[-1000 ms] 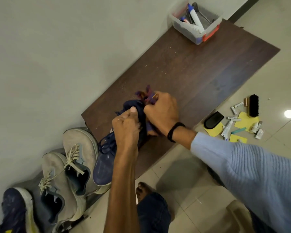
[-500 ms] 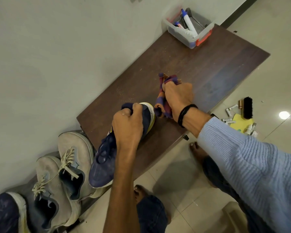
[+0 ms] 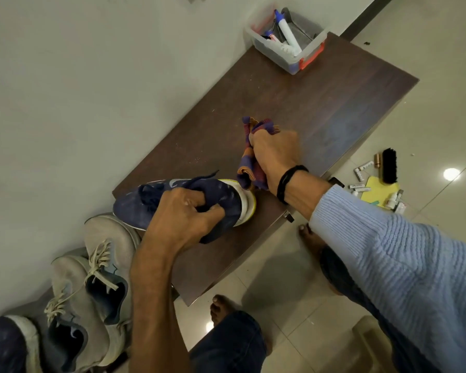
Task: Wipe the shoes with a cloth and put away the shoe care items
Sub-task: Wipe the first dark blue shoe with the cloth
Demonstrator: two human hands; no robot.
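Note:
A navy sneaker [image 3: 135, 205] with a white and yellow sole lies on its side across the near end of the dark wooden bench [image 3: 320, 109]. My left hand [image 3: 183, 216] grips it at the collar. My right hand [image 3: 276, 154] holds a bunched purple and orange striped cloth [image 3: 249, 170] just beyond the sneaker's heel, the cloth's lower end touching the sole. A clear plastic box [image 3: 285, 57] with an orange latch, holding tubes and bottles, stands at the bench's far end.
Two grey sneakers [image 3: 92, 278] and another navy shoe [image 3: 6, 343] sit at the lower left by the wall. On the tiled floor to the right lie a black brush [image 3: 389, 165], yellow cloths [image 3: 377, 189] and several small tubes. Bare feet stand by the bench.
My left hand has turned the navy sneaker onto its side, toe now pointing left. My right hand with the cloth came off the shoe and rests beside the heel.

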